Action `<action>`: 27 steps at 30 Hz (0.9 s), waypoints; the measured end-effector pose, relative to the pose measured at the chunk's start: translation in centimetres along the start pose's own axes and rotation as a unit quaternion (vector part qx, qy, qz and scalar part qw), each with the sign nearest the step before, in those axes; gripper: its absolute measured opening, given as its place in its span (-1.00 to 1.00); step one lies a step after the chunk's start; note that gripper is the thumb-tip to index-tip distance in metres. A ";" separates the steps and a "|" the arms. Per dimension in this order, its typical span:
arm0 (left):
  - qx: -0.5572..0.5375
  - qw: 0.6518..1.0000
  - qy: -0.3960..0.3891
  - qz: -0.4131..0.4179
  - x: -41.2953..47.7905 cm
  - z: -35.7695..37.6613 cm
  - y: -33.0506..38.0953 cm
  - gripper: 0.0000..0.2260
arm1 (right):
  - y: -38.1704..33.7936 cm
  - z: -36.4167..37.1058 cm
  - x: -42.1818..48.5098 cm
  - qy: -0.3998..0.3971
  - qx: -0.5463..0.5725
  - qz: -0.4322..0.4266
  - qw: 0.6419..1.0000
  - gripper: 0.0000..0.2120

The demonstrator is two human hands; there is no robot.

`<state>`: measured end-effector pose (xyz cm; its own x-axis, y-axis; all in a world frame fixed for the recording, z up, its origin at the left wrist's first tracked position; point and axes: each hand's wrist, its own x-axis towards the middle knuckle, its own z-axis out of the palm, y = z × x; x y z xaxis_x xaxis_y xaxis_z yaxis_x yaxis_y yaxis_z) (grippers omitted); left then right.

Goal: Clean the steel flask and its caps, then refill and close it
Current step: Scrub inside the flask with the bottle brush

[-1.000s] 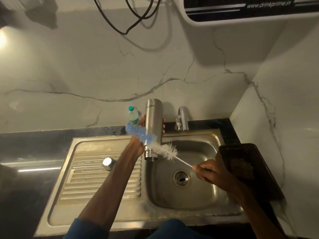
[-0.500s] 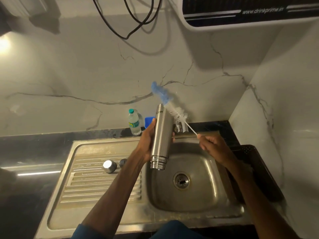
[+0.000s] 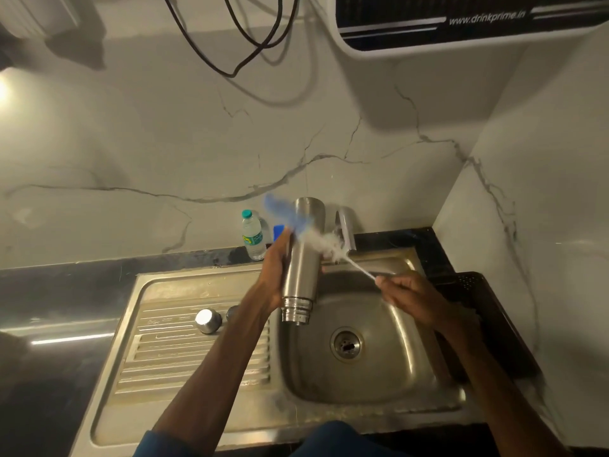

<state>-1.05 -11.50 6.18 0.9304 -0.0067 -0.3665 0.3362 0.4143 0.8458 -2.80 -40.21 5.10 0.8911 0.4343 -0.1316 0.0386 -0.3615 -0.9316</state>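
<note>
Far left of the frame: a dark counter. Next to it, a steel sink with a ribbed side.

On the ribs, left of the middle, a shiny cap. Just right of it, a small cap, partly hidden by the left arm. Above them, by the wall, a small bottle with a green top, standing up.

In the middle, the left hand, wrapped round the flask. Holds it in the air, upside down, open mouth down, over the left edge of the bowl.

Across the top part of the flask, a brush: blue tip to the upper left, white hairs to the right, all blurry. Hard to tell if touching the flask. Behind, a tap at the back of the sink.

Right of the middle, the right hand, fingers curled tight, pinching the thin end of the brush stick. Below, in the bowl, a round drain.

Far right, a dark tray beside the sink.

Along the top, black wires and, upper right, a box on the wall.
</note>
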 end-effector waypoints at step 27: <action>-0.073 0.995 -0.057 -0.035 -0.6 -0.3 -0.7 -0.35 | -1.8 -0.9 0.9 0.092 -0.004 -0.030 0.995 -0.51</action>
<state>-1.88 -11.53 5.71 0.9185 -0.1404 -0.3696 0.3843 0.5371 0.7509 -1.73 -39.89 6.94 0.9547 0.2974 -0.0116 0.0964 -0.3458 -0.9333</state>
